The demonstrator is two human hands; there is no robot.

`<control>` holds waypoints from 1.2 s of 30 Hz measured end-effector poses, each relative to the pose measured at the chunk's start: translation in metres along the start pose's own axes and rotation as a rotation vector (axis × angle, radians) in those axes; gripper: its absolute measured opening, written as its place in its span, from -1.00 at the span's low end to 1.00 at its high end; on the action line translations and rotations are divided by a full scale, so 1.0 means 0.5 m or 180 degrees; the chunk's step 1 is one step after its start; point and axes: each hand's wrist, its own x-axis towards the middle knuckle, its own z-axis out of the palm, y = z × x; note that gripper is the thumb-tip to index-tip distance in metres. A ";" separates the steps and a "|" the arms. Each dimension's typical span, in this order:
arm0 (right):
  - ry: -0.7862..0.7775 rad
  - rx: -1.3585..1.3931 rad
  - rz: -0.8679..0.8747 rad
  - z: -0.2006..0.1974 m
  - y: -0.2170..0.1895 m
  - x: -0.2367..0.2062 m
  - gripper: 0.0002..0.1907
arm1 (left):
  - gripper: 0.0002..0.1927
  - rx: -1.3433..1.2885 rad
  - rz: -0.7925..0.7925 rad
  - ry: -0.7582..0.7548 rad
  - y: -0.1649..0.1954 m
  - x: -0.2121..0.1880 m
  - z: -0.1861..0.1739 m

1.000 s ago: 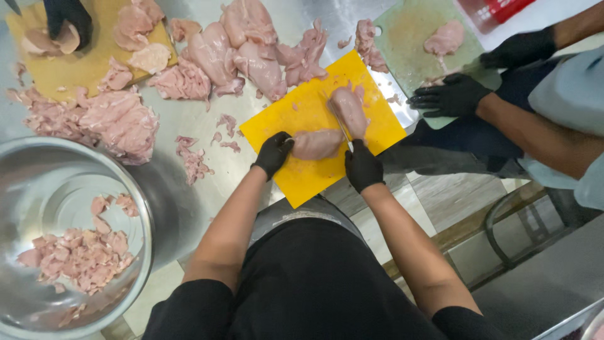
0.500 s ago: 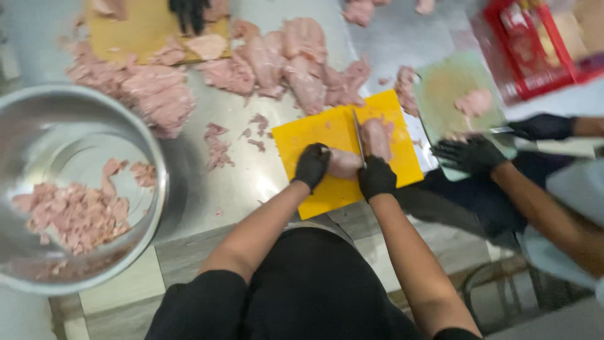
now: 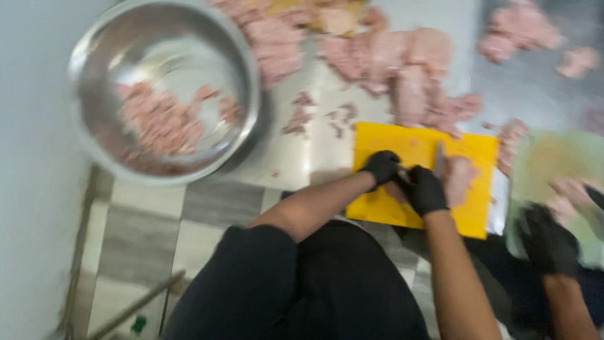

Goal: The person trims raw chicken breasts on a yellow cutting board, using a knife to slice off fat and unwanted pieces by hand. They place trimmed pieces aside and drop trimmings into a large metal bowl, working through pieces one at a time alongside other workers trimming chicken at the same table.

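We are seeing a large round steel bowl (image 3: 165, 88) sitting at the table's left end, holding pale pink chopped meat (image 3: 157, 119). A heap of raw pink meat pieces (image 3: 390, 63) is lying on the grey metal tabletop (image 3: 302, 157), and a pale green cutting board (image 3: 553, 164) is lying at right under a co-worker's black-gloved hand (image 3: 550, 242).

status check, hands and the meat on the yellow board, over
Left hand and right hand, both black-gloved, close together on the raw meat on the yellow cutting board. Blade blurred. Co-worker's gloved hand close beside the board.
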 end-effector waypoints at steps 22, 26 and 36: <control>-0.0170 -0.1064 -0.0183 -0.024 0.057 0.032 -0.59 | -0.56 0.1376 0.0909 -0.0910 0.055 -0.057 0.039; 0.0293 -0.1076 -0.0775 -0.009 0.074 -0.001 -0.70 | -0.75 0.1564 0.0928 -0.0488 0.048 -0.057 0.059; 0.0488 0.3947 0.0976 0.014 0.070 -0.077 -0.77 | -0.64 0.1515 0.2138 -0.1233 0.009 -0.023 0.033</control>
